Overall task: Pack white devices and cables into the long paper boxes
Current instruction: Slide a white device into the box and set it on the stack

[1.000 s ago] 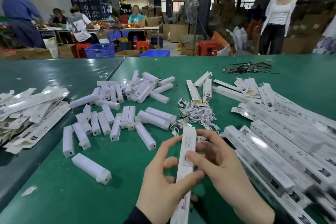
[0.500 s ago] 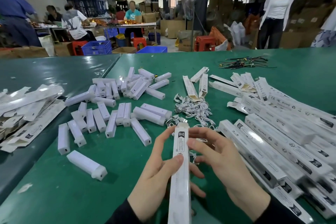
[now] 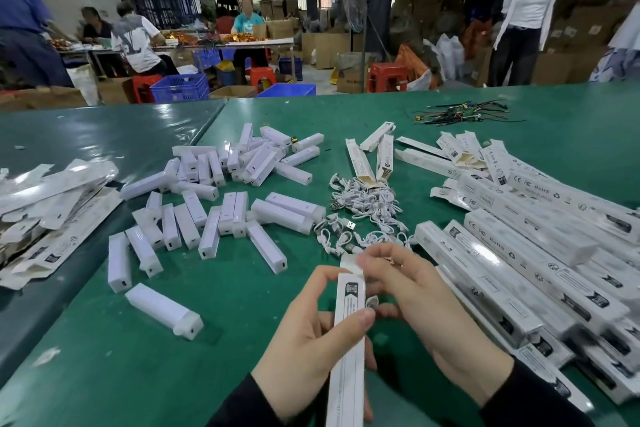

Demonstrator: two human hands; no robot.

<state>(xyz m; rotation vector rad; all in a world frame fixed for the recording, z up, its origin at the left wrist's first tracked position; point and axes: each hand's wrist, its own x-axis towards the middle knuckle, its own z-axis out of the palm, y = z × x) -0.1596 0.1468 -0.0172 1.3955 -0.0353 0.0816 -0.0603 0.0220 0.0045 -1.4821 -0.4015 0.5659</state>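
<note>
Shifted since the earlier frame: right hand now curled over the far end flap of the long paper box, fingertips pressing the flap down.

Head view. Left hand gripping the box from the left, thumb pressed across its printed face, fingers wrapped behind. Right-hand fingers bent, pinching the top flap; a small metal plug visible just beside the box's right edge. Box held lengthwise above the green surface, near end running out of frame at the bottom.

Loose white devices scattered across the middle-left of the surface, one lying apart nearer the camera. Tangle of white cables just beyond the hands. Packed boxes stacked in rows at right. Flat unfolded boxes heaped at left. Bundle of dark cable ties at the far right of the surface. Seated and standing people in the blurred background.
</note>
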